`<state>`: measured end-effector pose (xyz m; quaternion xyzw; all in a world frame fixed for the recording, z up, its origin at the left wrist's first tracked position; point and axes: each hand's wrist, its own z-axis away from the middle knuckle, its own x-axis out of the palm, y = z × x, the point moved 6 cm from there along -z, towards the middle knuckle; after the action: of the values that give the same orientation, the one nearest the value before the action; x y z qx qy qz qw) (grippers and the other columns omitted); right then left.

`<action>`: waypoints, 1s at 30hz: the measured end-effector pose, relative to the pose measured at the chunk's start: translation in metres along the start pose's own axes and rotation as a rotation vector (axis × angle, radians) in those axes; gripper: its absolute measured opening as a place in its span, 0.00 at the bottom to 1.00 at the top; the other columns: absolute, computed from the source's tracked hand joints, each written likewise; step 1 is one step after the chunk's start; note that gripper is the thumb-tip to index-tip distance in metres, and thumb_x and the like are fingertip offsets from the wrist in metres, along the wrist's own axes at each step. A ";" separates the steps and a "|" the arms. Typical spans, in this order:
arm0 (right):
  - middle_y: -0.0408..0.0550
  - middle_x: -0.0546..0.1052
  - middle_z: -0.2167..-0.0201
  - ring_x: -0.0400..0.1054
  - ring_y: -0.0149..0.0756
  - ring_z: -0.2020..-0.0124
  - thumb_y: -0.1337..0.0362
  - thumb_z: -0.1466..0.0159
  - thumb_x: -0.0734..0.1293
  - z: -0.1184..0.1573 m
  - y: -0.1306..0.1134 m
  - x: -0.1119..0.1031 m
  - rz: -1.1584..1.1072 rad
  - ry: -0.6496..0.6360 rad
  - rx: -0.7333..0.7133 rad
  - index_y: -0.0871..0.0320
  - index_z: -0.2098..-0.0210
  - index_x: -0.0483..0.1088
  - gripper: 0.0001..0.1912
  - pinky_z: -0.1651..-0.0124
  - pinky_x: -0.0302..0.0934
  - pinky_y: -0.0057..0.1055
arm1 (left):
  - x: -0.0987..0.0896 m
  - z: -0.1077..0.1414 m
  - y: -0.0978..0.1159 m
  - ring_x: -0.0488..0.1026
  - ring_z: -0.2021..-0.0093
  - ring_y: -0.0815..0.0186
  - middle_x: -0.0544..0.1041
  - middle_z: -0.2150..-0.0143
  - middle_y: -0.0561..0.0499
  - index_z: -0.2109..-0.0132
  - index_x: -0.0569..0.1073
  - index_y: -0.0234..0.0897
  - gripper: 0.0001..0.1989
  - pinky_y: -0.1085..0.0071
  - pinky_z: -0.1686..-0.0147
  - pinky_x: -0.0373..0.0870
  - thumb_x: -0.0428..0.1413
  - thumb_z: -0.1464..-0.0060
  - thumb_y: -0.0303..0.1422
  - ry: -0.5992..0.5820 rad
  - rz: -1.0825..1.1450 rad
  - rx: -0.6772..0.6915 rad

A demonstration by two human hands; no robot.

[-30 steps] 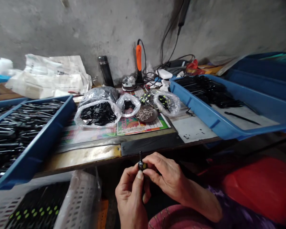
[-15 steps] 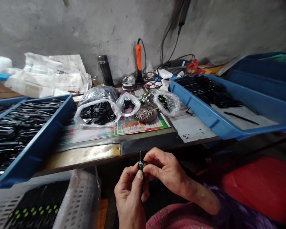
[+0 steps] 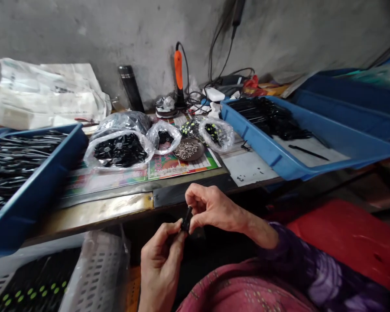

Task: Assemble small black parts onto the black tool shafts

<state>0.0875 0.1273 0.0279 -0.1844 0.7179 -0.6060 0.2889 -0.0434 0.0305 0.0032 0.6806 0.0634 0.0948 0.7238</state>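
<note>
My left hand point(image 3: 162, 260) is mostly closed, its thumb and forefinger pinched together on the lower end of a small black part point(image 3: 186, 220). My right hand point(image 3: 216, 208) comes in from the other side, curled, with the thumb and bent forefinger at the part's upper end; its other fingers are folded toward the palm, and I cannot tell whether they touch anything. The part tilts slightly between my two hands, in front of the bench edge point(image 3: 172, 193) and above my lap. My fingers cover much of it, so its full shape is hidden.

On the bench ahead of me, a round dish of small metal pins point(image 3: 186, 150) sits between an open bag of black pieces point(image 3: 118, 149) and an open bag of black and yellow-green pieces point(image 3: 217, 135). A smaller open bag point(image 3: 164, 138) is just beside the dish. A blue tray full of dark, shiny pieces point(image 3: 22, 173) is to my left; another blue tray point(image 3: 299, 138), with long black pieces heaped toward its far side and a single one lying apart, is to my right. Below the bench, a white perforated basket point(image 3: 95, 268) is at my left.
</note>
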 end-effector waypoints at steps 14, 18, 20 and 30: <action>0.31 0.63 0.77 0.55 0.23 0.78 0.67 0.48 0.78 0.002 -0.007 -0.006 0.170 0.051 -0.187 0.57 0.68 0.60 0.22 0.75 0.53 0.20 | -0.001 0.002 -0.008 0.63 0.77 0.73 0.73 0.73 0.51 0.61 0.80 0.36 0.13 0.81 0.79 0.60 0.66 0.51 0.40 0.106 0.038 0.000; 0.35 0.64 0.75 0.57 0.24 0.76 0.66 0.41 0.74 0.012 -0.013 -0.001 0.239 0.135 -0.323 0.58 0.70 0.62 0.15 0.74 0.54 0.21 | 0.004 0.001 -0.020 0.62 0.78 0.75 0.71 0.73 0.53 0.61 0.78 0.36 0.14 0.82 0.80 0.59 0.66 0.50 0.41 0.117 0.191 -0.063; 0.38 0.67 0.73 0.60 0.25 0.75 0.65 0.36 0.70 0.020 -0.018 0.005 0.311 0.169 -0.435 0.58 0.68 0.64 0.09 0.72 0.56 0.22 | 0.006 0.001 -0.023 0.62 0.79 0.75 0.69 0.75 0.55 0.60 0.78 0.36 0.14 0.82 0.81 0.58 0.66 0.50 0.41 0.125 0.237 -0.089; 0.44 0.70 0.74 0.65 0.31 0.74 0.58 0.26 0.57 0.034 -0.025 0.024 0.763 0.330 -0.657 0.60 0.62 0.64 0.14 0.72 0.57 0.27 | 0.009 0.005 -0.024 0.61 0.80 0.77 0.69 0.75 0.56 0.61 0.76 0.37 0.14 0.83 0.82 0.59 0.67 0.51 0.41 0.172 0.304 -0.123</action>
<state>0.0887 0.0811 0.0444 0.1069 0.9219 -0.2219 0.2989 -0.0327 0.0263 -0.0204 0.6263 0.0154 0.2647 0.7331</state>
